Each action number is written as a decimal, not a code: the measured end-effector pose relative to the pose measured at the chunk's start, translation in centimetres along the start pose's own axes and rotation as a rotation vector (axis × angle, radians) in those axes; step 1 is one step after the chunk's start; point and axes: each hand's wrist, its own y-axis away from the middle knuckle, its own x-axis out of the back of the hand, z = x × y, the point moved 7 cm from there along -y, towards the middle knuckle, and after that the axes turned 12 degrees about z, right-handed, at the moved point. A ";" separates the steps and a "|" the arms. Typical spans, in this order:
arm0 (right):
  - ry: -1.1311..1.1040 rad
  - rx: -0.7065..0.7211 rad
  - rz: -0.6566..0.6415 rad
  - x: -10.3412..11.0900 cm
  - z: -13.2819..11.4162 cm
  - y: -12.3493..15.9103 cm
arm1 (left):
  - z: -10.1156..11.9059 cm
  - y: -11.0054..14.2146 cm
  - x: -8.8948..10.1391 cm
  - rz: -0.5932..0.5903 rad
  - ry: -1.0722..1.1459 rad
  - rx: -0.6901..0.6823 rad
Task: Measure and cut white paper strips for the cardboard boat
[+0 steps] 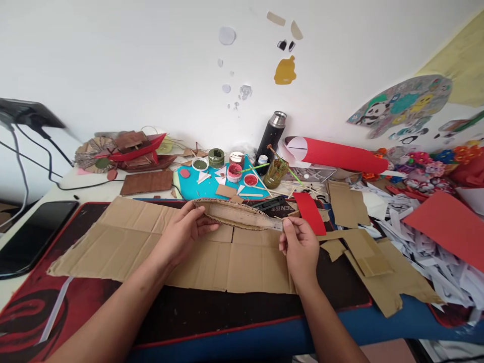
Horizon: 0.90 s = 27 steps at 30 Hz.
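Fingers (201, 209) of both hands grip a cardboard hull (234, 214) above the cluttered desk (86, 184) by a white wall (151, 65).

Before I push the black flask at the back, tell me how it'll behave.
The flask would probably tip readily, being tall and narrow. Once down, its round body would likely roll. A hard push might also knock the brush jar close beside it.

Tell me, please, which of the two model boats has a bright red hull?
The rear boat: its hull is bright red, while the front boat has a brown hull.
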 end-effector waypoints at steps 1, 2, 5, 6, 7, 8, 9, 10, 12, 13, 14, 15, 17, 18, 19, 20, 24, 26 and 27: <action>0.000 -0.006 0.000 0.0 0.1 0.0 | -0.1 0.1 -0.1 -0.007 0.005 0.006; -0.004 -0.012 0.002 0.0 0.2 -0.1 | -0.1 0.2 -0.1 -0.013 0.010 0.010; -0.028 -0.037 -0.002 0.2 0.7 -0.3 | -0.1 0.4 -0.2 -0.025 0.020 0.018; -0.040 -0.051 -0.004 0.2 1.0 -0.4 | -0.1 0.4 -0.1 -0.026 0.025 0.018; -0.051 -0.068 -0.005 0.3 1.3 -0.5 | -0.1 0.4 -0.1 -0.025 0.030 0.017; -0.062 -0.085 -0.001 0.4 1.5 -0.5 | -0.1 0.3 0.0 -0.024 0.035 0.014; -0.072 -0.102 0.004 0.5 1.8 -0.6 | -0.1 0.3 0.0 -0.024 0.037 0.013; -0.081 -0.116 0.009 0.6 2.0 -0.6 | -0.2 0.2 0.0 -0.027 0.037 0.012; -0.093 -0.130 0.011 0.7 2.1 -0.5 | -0.5 0.2 0.0 -0.047 0.033 0.016; -0.095 -0.131 0.009 0.7 2.1 -0.5 | -0.7 0.2 0.0 -0.061 0.031 0.019; -0.096 -0.130 0.006 0.6 2.1 -0.5 | -0.8 0.2 0.0 -0.075 0.028 0.023; -0.097 -0.127 0.002 0.6 2.1 -0.4 | -1.0 0.2 -0.1 -0.090 0.025 0.027; -0.104 -0.129 0.000 0.6 2.0 -0.4 | -1.3 0.2 -0.2 -0.121 0.018 0.031; -0.111 -0.134 0.002 0.6 2.1 -0.5 | -1.3 0.3 -0.2 -0.135 0.015 0.028; -0.119 -0.143 0.003 0.6 2.1 -0.5 | -1.4 0.3 -0.2 -0.148 0.014 0.022; -0.127 -0.152 0.006 0.6 2.2 -0.5 | -1.4 0.3 -0.2 -0.160 0.012 0.014; -0.162 -0.180 0.018 0.7 2.3 -0.6 | -1.4 0.2 -0.2 -0.192 -0.007 0.003; -0.172 -0.190 0.027 0.7 2.2 -0.5 | -1.4 0.2 -0.3 -0.203 -0.009 -0.001; -0.175 -0.194 0.030 0.7 2.1 -0.5 | -1.4 0.1 -0.3 -0.204 -0.005 -0.003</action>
